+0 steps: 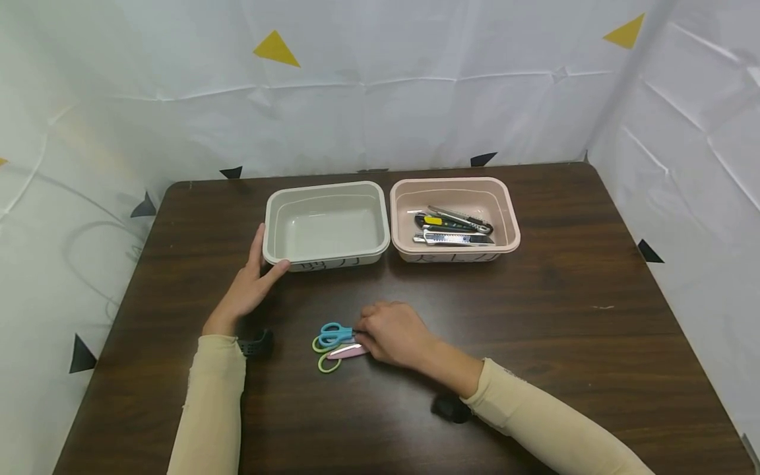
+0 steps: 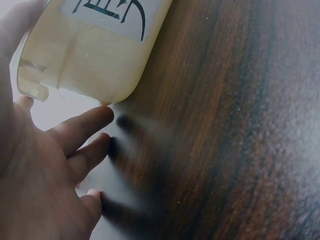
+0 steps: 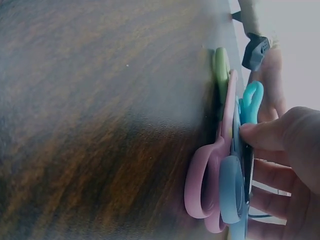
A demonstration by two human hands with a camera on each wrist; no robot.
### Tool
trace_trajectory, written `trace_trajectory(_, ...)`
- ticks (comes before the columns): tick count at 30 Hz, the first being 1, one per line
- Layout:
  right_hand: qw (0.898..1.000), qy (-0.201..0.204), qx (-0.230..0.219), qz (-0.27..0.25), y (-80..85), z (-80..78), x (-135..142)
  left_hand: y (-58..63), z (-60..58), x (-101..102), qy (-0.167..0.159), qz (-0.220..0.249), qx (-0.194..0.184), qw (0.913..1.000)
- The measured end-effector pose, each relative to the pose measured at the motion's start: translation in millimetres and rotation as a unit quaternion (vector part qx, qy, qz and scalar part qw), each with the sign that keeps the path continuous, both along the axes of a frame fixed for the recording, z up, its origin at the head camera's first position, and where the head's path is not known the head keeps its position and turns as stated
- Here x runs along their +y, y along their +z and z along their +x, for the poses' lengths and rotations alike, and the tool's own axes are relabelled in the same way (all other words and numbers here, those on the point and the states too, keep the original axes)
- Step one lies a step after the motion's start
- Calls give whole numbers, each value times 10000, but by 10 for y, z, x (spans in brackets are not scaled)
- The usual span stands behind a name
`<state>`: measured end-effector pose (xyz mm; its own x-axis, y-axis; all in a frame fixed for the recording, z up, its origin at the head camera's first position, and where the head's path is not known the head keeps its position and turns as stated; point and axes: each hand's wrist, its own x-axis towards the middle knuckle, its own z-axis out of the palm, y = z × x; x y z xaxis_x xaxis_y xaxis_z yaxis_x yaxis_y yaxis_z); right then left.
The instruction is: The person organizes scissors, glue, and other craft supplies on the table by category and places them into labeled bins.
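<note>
My left hand [image 1: 249,284] touches the front left corner of the pale grey bin [image 1: 332,227], thumb at its front rim and fingers along its side. The left wrist view shows those fingers [image 2: 82,127] spread below the bin's labelled wall [image 2: 95,60]. Over the pile of scissors is my right hand [image 1: 394,333]. It pinches turquoise scissors [image 3: 251,100] near the blades, thumb on top. Beneath them lie pink scissors [image 3: 200,182], a blue-grey handle [image 3: 231,190] and a green handle [image 3: 220,70]. The hand hides much of the pile in the head view.
A pink bin [image 1: 404,224] stands right beside the grey one, with several utility knives [image 1: 454,239] inside. Both bins are near the far side of the brown table [image 1: 564,316]. White sheets [image 1: 380,125] surround it on the back and sides.
</note>
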<state>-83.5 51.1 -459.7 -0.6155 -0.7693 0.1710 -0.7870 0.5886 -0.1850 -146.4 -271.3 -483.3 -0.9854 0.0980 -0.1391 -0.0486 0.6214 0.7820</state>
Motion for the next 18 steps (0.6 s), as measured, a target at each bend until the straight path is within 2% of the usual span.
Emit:
trace_trajectory(10, 9999, -46, 90, 45, 55, -11, 2, -5, -17, -5, -24, 6, 7, 10000)
trace_trajectory(18, 10000, -39, -51, 15, 148, -26, 8, 13, -6, 6, 1, -33, -22, 10000)
